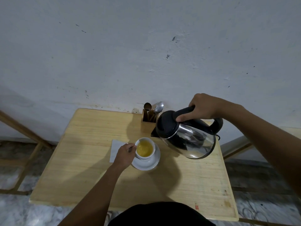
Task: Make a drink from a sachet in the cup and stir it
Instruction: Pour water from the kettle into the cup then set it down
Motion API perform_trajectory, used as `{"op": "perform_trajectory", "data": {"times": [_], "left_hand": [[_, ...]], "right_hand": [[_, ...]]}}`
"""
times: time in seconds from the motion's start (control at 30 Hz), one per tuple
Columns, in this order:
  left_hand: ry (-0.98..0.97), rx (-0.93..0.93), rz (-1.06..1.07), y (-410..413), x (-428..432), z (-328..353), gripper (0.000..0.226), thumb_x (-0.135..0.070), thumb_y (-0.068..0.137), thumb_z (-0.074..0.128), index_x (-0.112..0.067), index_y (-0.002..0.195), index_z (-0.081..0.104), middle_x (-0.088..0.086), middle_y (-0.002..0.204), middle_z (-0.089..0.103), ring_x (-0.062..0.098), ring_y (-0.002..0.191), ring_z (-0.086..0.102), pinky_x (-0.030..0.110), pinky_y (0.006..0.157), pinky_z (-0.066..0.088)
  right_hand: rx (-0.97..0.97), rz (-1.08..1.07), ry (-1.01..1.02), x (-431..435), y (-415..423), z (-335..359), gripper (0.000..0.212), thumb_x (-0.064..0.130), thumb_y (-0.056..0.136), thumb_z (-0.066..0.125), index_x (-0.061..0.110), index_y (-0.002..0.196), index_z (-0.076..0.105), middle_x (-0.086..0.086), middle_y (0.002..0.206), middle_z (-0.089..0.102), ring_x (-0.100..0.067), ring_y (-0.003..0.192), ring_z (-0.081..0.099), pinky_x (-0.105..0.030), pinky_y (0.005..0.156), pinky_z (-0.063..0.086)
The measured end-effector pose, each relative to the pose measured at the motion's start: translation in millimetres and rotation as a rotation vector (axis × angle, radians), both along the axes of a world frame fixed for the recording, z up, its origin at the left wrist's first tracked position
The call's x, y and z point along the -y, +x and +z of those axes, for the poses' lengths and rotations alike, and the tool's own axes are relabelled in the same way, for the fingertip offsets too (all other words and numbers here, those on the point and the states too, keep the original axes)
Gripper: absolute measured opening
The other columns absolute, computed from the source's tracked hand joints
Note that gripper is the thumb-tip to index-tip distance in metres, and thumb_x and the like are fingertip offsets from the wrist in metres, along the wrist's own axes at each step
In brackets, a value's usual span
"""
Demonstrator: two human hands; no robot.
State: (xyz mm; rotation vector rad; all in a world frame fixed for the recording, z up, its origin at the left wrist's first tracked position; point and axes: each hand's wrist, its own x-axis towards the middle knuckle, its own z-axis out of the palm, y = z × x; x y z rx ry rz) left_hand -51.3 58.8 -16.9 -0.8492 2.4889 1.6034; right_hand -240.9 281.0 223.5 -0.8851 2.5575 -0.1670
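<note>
Cup (145, 149) sits on a saucer (147, 163) mid-counter (91, 170), holding yellow liquid; ceramic, so likely rigid, breakable and hot, best held at the handle side. Left hand (126, 154) curled against the cup's left wall, steadying it. Right hand (204, 106) closed around the handle of the kettle (187, 137), probably heavy, tilted with its spout near the rim. Spoons (158, 107) stand in the holder behind.

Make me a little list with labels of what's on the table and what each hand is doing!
cup: white, on a saucer, holding yellow drink
left hand: gripping the cup's side
right hand: holding the kettle by its black handle, tilted, spout toward the cup
holder: wooden, spoons inside, by the wall
paper: white, left of the cup
</note>
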Motion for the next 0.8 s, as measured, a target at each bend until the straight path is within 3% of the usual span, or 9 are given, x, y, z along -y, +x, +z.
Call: {"op": "perform_trajectory", "data": {"times": [0.13, 0.23, 0.37, 0.47, 0.57, 0.67, 0.8], "left_hand": [[-0.019, 0.020, 0.023, -1.6, -3.1, 0.0, 0.027, -0.021, 0.096, 0.050, -0.007, 0.111, 0.066, 0.006, 0.104, 0.064, 0.017, 0.093, 0.058, 0.025, 0.081, 0.039], [-0.043, 0.039, 0.046, -2.6, -7.1, -0.4, 0.028, -0.022, 0.096, 0.048, -0.007, 0.112, 0.065, 0.006, 0.104, 0.064, 0.021, 0.095, 0.059, 0.027, 0.081, 0.040], [-0.104, 0.035, 0.097, -3.4, -16.3, 2.2, 0.028, -0.020, 0.097, 0.046, -0.004, 0.108, 0.066, 0.006, 0.096, 0.061, 0.020, 0.090, 0.057, 0.026, 0.078, 0.038], [-0.141, 0.005, 0.140, -2.8, -22.5, 2.9, 0.025, -0.018, 0.097, 0.045, -0.004, 0.093, 0.066, 0.007, 0.086, 0.059, 0.020, 0.084, 0.055, 0.027, 0.075, 0.037], [-0.209, -0.015, 0.158, -2.1, -28.9, 0.4, 0.029, -0.016, 0.097, 0.044, -0.012, 0.070, 0.051, 0.007, 0.075, 0.052, 0.022, 0.076, 0.050, 0.028, 0.070, 0.034], [-0.245, 0.006, 0.190, -1.3, -35.5, -1.6, 0.029, -0.018, 0.098, 0.042, -0.010, 0.072, 0.051, 0.009, 0.078, 0.054, 0.022, 0.076, 0.051, 0.028, 0.071, 0.034], [-0.253, 0.018, 0.236, -2.1, -39.6, -2.2, 0.032, -0.019, 0.098, 0.043, 0.001, 0.081, 0.062, 0.012, 0.078, 0.058, 0.024, 0.077, 0.055, 0.029, 0.071, 0.037]], "right_hand": [[0.050, -0.156, -0.273, -39.8, -1.3, -15.6, 0.082, 0.088, 0.049, 0.064, 0.008, 0.052, 0.048, -0.005, 0.050, 0.036, -0.018, 0.047, 0.034, -0.031, 0.052, 0.026], [0.071, -0.287, -0.466, -72.0, -2.1, -35.3, 0.096, 0.087, 0.048, 0.066, -0.008, 0.056, 0.053, -0.007, 0.047, 0.041, -0.017, 0.045, 0.039, -0.029, 0.052, 0.031], [0.069, -0.404, -0.641, -104.2, -4.8, -64.0, 0.100, 0.087, 0.046, 0.067, -0.012, 0.058, 0.058, -0.011, 0.046, 0.045, -0.018, 0.045, 0.045, -0.029, 0.052, 0.038], [0.038, -0.464, -0.720, -119.4, -10.6, -79.9, 0.097, 0.087, 0.047, 0.066, -0.009, 0.056, 0.061, -0.017, 0.046, 0.048, -0.017, 0.043, 0.050, -0.028, 0.051, 0.041], [-0.001, -0.486, -0.778, -129.7, -17.7, -92.5, 0.097, 0.086, 0.049, 0.066, -0.010, 0.059, 0.064, -0.030, 0.053, 0.054, -0.019, 0.043, 0.055, -0.022, 0.046, 0.043], [-0.029, -0.497, -0.797, -136.3, -28.3, -104.6, 0.085, 0.077, 0.054, 0.068, -0.008, 0.061, 0.066, -0.030, 0.056, 0.060, -0.022, 0.044, 0.060, -0.029, 0.051, 0.046], [-0.027, -0.487, -0.836, -143.6, -43.3, -117.9, 0.091, 0.079, 0.058, 0.068, -0.011, 0.067, 0.067, -0.032, 0.059, 0.061, -0.031, 0.051, 0.064, -0.033, 0.052, 0.050]]}}
